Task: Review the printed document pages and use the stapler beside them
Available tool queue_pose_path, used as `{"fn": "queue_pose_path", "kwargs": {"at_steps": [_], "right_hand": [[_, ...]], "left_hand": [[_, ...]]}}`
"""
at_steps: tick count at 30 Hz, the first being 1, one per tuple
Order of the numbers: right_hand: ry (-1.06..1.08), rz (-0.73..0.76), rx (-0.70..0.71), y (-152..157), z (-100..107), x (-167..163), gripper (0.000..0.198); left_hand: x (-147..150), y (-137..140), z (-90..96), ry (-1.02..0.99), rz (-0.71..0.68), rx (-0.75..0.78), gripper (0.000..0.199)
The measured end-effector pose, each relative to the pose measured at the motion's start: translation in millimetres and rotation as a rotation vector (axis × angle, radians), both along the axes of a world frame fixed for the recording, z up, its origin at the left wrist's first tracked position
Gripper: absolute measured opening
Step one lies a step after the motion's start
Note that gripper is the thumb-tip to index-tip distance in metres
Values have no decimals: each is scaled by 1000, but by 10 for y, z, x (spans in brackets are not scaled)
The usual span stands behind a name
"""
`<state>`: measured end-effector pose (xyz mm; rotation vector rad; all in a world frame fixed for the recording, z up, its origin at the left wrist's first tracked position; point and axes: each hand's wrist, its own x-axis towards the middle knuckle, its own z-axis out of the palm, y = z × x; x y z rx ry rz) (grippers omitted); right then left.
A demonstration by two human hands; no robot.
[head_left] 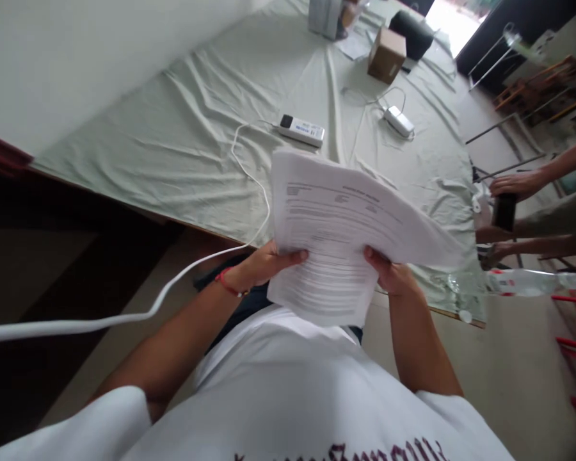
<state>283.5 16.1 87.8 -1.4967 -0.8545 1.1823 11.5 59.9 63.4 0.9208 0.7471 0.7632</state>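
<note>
Your left hand (264,262) and right hand (397,278) clamp one sheaf of printed pages (329,234) at frame centre (one hand per side). You have two white corded devices (301,130) and one cardboard box (387,56) higher up. The table's near edge slants behind the sheaf; wrinkled cloth (173,147) spreads across the upper left.

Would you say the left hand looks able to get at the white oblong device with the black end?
Probably not immediately: the left hand grips white printed paper sheets, though the device lies uncovered beyond them.
</note>
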Motion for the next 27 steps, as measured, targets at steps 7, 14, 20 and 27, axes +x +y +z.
{"fn": "queue_pose_path", "kwargs": {"at_steps": [7, 14, 20, 27], "right_hand": [[218, -4, -162, -27, -308, -89, 53], [286, -83, -186, 17, -278, -213, 53], [267, -150, -200, 34, -315, -241, 53], [312, -28, -176, 20, -330, -223, 50]], "left_hand": [[67, -259, -399, -112, -92, -372, 54], [56, -189, -452, -157, 32, -366, 50], [34, -182, -443, -176, 28, -421, 51], [-30, -211, -504, -147, -35, -359, 54]]}}
